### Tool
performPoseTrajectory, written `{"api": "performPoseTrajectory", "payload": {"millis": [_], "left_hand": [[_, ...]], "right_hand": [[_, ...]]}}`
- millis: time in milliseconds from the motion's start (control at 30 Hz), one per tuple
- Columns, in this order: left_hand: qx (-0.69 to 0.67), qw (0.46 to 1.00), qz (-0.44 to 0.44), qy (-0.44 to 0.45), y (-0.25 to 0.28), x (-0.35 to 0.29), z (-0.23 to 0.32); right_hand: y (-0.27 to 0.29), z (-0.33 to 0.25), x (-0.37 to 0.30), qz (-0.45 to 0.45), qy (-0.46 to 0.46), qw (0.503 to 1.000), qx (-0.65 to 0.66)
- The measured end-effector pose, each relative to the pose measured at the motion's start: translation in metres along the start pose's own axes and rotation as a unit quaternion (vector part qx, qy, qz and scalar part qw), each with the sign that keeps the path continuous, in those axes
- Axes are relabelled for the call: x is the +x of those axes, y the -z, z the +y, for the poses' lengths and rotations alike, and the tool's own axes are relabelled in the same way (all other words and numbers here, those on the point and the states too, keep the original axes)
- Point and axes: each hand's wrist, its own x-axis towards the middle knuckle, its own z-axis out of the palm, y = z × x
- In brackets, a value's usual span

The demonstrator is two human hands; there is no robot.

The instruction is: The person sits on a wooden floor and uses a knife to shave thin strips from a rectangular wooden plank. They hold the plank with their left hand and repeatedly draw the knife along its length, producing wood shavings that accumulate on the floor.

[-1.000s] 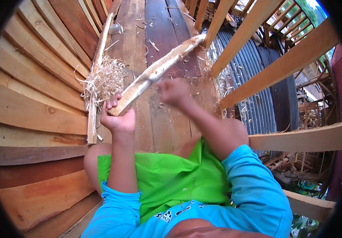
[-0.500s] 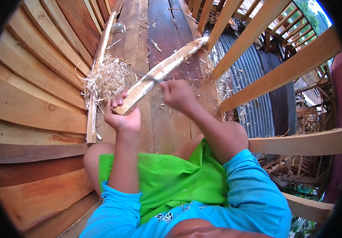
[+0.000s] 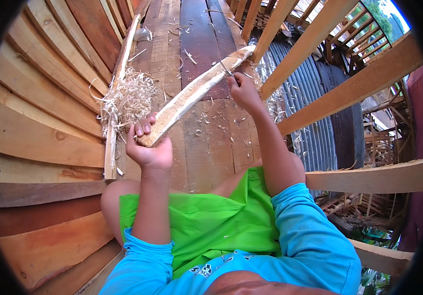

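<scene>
A long, slightly curved piece of wood [image 3: 184,103], pale along its shaved edge, slants from near my knees up to the right. My left hand [image 3: 148,145] is closed around its near end. Close to the far end, my right hand [image 3: 245,92] grips a knife [image 3: 226,69] whose thin dark blade lies across the wood; the handle is mostly hidden in my fingers. The wood's far tip reaches the railing slats at the right.
Curly wood shavings [image 3: 130,96] are heaped at the left beside a narrow wooden strip [image 3: 109,157]. Scattered chips lie on the plank floor [image 3: 204,157]. A plank wall [image 3: 44,113] stands left; wooden railing slats [image 3: 319,108] and corrugated metal sheets [image 3: 305,93] are at right.
My right hand has moved away from me with the knife, from the middle of the wood toward its far end. My left hand keeps its hold on the near end.
</scene>
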Motion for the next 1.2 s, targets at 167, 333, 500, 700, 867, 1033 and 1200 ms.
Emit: {"api": "performPoseTrajectory", "payload": {"millis": [167,333,500,700,867,1033,1200], "left_hand": [[0.009,1.0,0.008,-0.002,-0.004,0.0,0.0],[-0.013,1.0,0.019,-0.008,0.003,0.004,0.001],[-0.036,0.998,0.054,-0.012,0.01,0.007,0.005],[-0.054,0.989,0.134,-0.022,0.009,0.004,-0.004],[-0.067,0.986,0.152,-0.012,0.014,0.006,-0.002],[-0.078,0.987,0.142,-0.002,0.018,0.012,-0.005],[-0.069,0.988,0.136,0.002,0.005,0.013,-0.009]], "right_hand": [[-0.008,-0.021,-0.014,-0.073,0.017,0.994,0.076],[-0.029,-0.045,-0.039,-0.177,0.059,0.979,0.084],[-0.048,-0.089,-0.074,-0.189,0.041,0.981,0.025],[-0.079,-0.085,-0.087,-0.041,0.028,0.989,-0.138],[-0.087,-0.069,-0.08,0.077,0.118,0.975,-0.172],[-0.086,-0.053,-0.069,0.135,0.156,0.965,-0.164],[-0.078,-0.05,-0.062,0.153,0.142,0.962,-0.174]]}}
